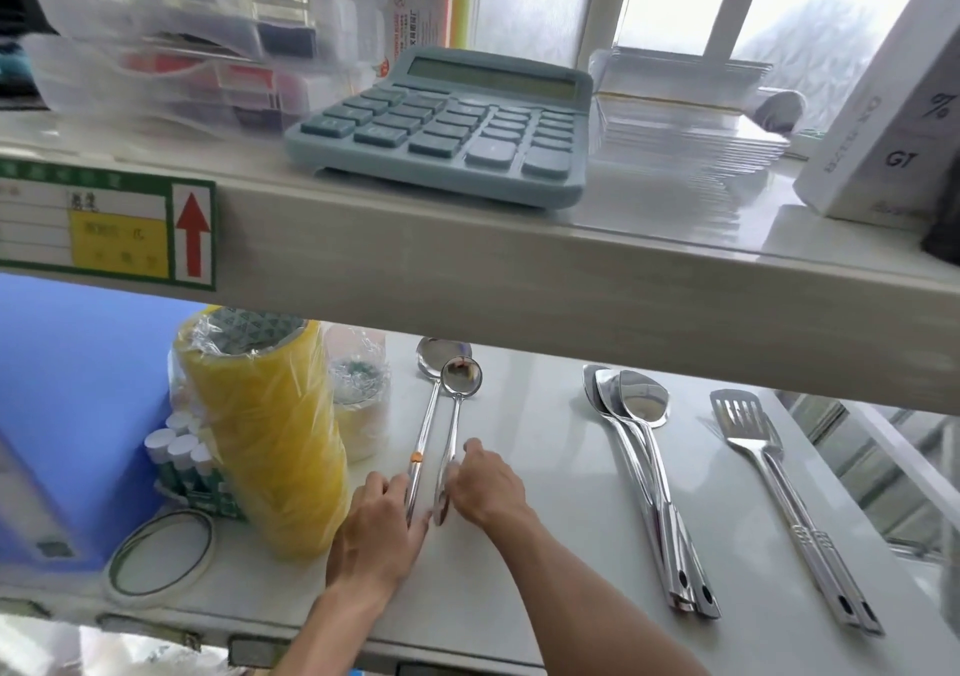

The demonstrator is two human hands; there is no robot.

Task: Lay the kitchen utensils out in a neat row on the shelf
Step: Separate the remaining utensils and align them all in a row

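Steel utensils lie on the lower white shelf [545, 467], handles toward me. Two ladles lie side by side at the left: a larger ladle [427, 415] with an orange dot on its handle, and a small round ladle [460, 379]. My left hand [376, 535] rests on the larger ladle's handle end. My right hand [483, 483] pinches the small ladle's handle. To the right lie three stacked spoons [636, 405], then two stacked slotted spatulas [748, 426].
A yellow tape stack [265, 431], a wrapped white roll [361, 395], glue sticks [179, 454], a thin tape ring [161, 553] and a blue box [67, 415] crowd the left. The upper shelf [467, 270] overhangs, holding a calculator [447, 124].
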